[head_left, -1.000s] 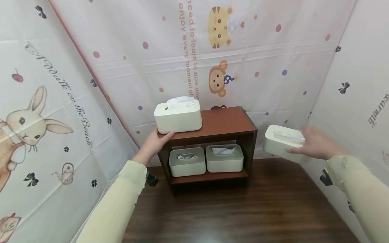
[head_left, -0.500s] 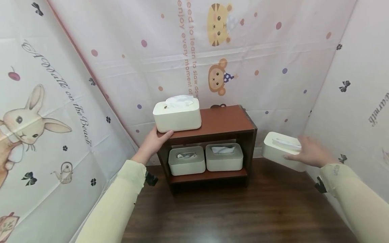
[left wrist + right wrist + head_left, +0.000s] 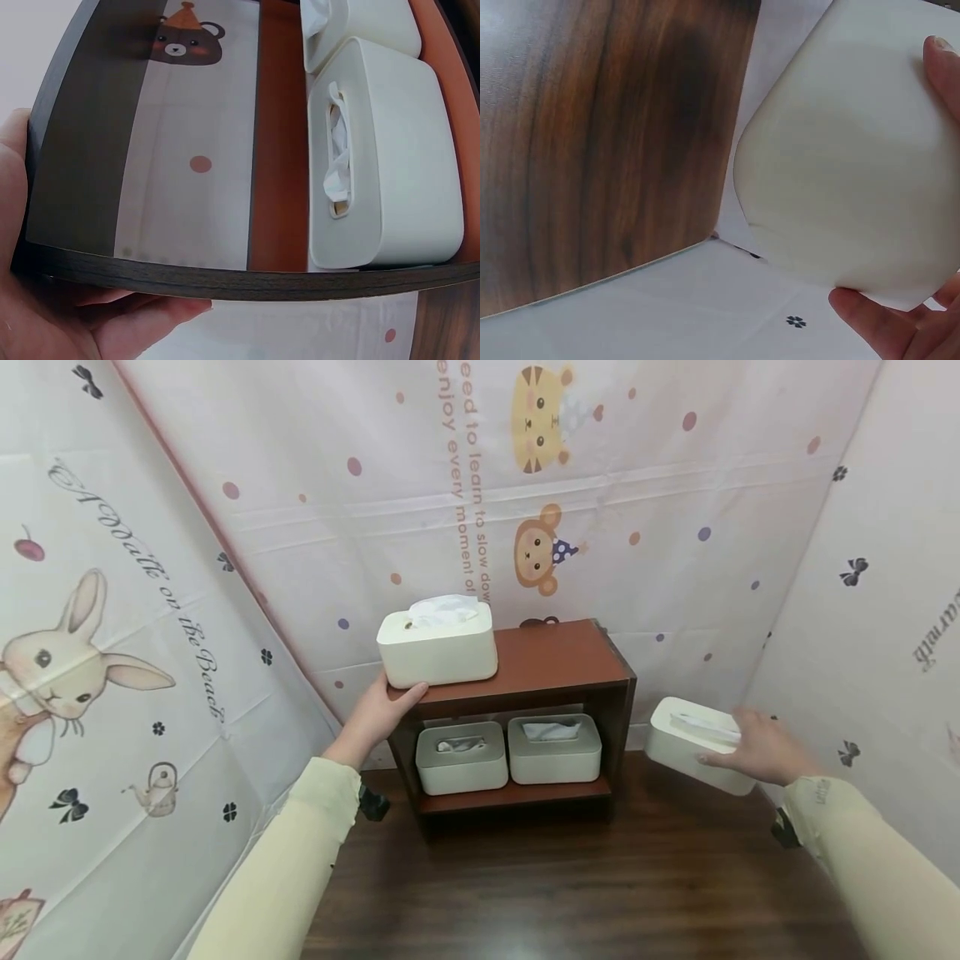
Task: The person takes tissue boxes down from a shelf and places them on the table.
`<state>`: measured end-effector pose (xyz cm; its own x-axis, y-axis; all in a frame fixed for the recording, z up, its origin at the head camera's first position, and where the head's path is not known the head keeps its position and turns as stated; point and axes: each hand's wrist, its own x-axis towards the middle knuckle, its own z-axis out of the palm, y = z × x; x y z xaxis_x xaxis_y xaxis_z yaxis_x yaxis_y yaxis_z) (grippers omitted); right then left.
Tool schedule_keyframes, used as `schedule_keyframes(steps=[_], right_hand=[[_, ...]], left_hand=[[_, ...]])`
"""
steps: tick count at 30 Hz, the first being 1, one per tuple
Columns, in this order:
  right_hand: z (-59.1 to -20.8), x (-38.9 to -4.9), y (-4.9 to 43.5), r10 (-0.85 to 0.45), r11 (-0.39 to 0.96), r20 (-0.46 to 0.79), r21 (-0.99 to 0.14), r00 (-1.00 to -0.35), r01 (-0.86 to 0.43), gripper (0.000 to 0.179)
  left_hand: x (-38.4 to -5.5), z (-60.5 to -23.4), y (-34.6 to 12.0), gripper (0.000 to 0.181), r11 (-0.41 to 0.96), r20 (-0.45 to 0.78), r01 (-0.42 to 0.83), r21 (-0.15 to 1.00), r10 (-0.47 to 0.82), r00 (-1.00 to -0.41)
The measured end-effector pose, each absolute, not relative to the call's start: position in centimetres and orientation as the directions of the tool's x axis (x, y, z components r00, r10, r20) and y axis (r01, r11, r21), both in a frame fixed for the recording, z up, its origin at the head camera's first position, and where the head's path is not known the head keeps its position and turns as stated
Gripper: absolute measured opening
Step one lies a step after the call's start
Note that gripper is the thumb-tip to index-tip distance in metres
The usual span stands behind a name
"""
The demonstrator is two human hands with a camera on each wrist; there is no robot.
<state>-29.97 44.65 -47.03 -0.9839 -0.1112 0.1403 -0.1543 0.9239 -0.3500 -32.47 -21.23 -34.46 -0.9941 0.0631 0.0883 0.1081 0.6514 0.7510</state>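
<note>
My left hand [image 3: 377, 714] grips the top left corner of a small brown wooden shelf [image 3: 558, 656]; in the left wrist view its thumb and fingers lie around the dark side panel [image 3: 225, 283]. Beside that hand, a white tissue box [image 3: 438, 656] stands on the top board, a tissue poking out. To the right of the shelf, my right hand [image 3: 772, 747] holds another white tissue box [image 3: 682, 745] by its right end, tilted and above the tabletop. The right wrist view shows that box's smooth surface [image 3: 847, 165] between thumb and fingers.
Two more tissue boxes, a left one [image 3: 461, 772] and a right one [image 3: 555, 762], sit side by side on the lower board. A dark wood tabletop [image 3: 540, 877] bears the shelf. Printed cloth hangs at the back [image 3: 315, 552], left and right.
My right hand has lowered its tissue box a little beside the shelf. My left hand stays on the shelf corner, and the other boxes keep their places.
</note>
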Motion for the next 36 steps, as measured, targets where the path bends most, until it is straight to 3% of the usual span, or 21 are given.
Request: schedule_keyframes(steps=[16, 28, 36], right_hand=[[-51.7, -30.0, 45.3, -0.059, 0.924, 0.196, -0.360, -0.979, -0.127, 0.124], [-53.4, -28.9, 45.5, -0.049, 0.929, 0.184, -0.353, -0.982, -0.113, 0.116], [-55.7, -28.9, 45.2, -0.030, 0.927, 0.194, -0.362, -0.981, -0.100, 0.122]], left_hand=[[-32.4, -34.1, -21.2, 0.114, 0.640, 0.083, 0.106, 0.761, 0.066, -0.994], [-32.6, -34.4, -21.0, 0.115, 0.653, 0.071, 0.091, 0.752, 0.057, -0.996], [-32.7, -34.4, -21.0, 0.114, 0.673, 0.074, 0.086, 0.734, 0.047, -0.996]])
